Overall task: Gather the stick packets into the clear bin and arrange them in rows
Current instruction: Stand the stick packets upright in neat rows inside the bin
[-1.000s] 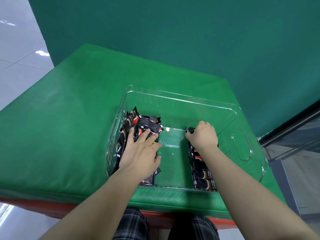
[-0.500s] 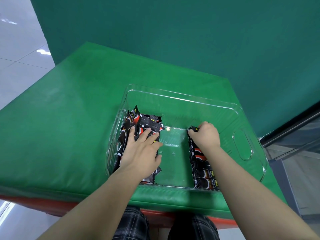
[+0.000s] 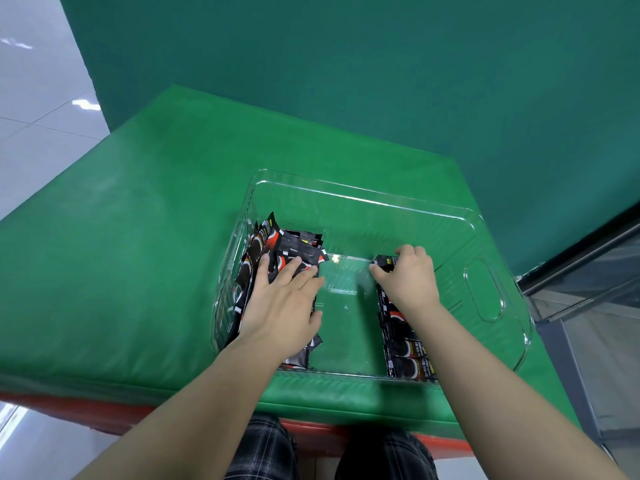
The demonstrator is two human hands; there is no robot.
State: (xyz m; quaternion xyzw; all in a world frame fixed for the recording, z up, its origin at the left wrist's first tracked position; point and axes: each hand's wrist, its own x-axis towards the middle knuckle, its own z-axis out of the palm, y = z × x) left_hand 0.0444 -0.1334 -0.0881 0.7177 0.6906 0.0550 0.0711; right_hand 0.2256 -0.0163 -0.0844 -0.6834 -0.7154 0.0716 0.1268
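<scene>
Both packet groups already inside clear bin point(image 3: 360, 199): left hand point(image 3: 282, 303) flat, fingers straight, pressing loose pile point(image 3: 277, 251) at left wall; right hand point(image 3: 408, 282) curled, pinching far end of right row point(image 3: 403, 344)—best squared against wall, ends flush.

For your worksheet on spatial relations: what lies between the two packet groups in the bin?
Head view: only bare bin floor lies between the left pile and right row.

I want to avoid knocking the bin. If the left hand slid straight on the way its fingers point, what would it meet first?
Probably the loose pile of packets under the left hand, whose fingers already lie on it; beyond that, the clear bin's far wall. Depth is uncertain.
</scene>
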